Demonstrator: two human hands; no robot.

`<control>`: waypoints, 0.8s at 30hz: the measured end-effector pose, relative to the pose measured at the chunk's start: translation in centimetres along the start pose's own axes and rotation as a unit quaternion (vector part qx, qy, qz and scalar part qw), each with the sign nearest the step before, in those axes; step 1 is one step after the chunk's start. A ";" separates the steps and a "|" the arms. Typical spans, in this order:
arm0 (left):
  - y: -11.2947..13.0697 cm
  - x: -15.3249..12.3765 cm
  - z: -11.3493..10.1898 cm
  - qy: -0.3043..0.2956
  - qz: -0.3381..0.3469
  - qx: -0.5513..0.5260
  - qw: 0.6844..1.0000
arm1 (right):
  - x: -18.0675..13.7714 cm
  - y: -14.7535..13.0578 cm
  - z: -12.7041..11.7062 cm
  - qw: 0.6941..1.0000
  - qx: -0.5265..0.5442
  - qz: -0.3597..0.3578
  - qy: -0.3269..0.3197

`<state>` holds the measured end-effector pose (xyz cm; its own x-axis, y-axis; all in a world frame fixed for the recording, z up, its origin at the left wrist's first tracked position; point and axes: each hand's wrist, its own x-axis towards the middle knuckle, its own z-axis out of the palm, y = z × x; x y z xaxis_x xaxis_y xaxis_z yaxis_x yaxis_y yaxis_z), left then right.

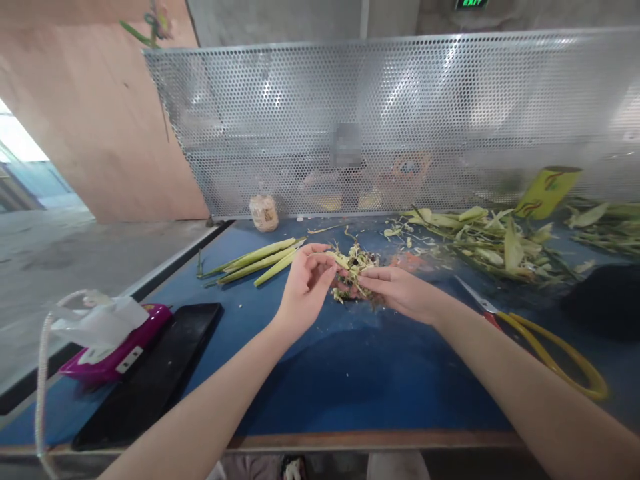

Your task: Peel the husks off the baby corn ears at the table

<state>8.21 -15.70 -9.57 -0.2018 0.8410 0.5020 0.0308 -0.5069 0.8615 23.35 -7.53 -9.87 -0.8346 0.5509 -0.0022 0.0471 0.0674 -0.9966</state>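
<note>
Over the middle of the blue table, my left hand is closed in a pinch on a tangled clump of pale green plant material. From the other side my right hand grips the same clump between thumb and fingers. The clump has thin, curling strands and darker bits; its underside and the exact grip points are partly hidden by my fingers. Left of my left hand lie several long, pointed green leaf bundles. Scissors with long yellow handles rest beyond my right forearm, partly covered by it.
A perforated metal screen borders the table's back. Plant scraps and a yellow-green container are at right, a whitish roll at back left. A purple power strip and black tray lie at left.
</note>
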 end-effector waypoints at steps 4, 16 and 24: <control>-0.3 0.4 -0.6 0.072 0.004 0.088 0.993 | 0.1 -0.4 -0.1 0.985 -0.127 -0.065 0.094; 0.0 -0.5 -0.7 0.005 0.210 0.469 0.858 | -0.1 -0.5 1.0 0.929 -0.314 -0.122 0.152; -0.1 -0.6 -0.7 0.013 0.178 0.498 0.849 | -0.3 -0.5 1.5 0.914 -0.352 -0.126 0.155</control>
<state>7.62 -16.25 -10.03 -0.0278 0.6573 0.7532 0.9040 -0.3051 0.2995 22.79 -9.01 -9.54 -0.6768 0.6463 0.3525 0.3076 0.6833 -0.6622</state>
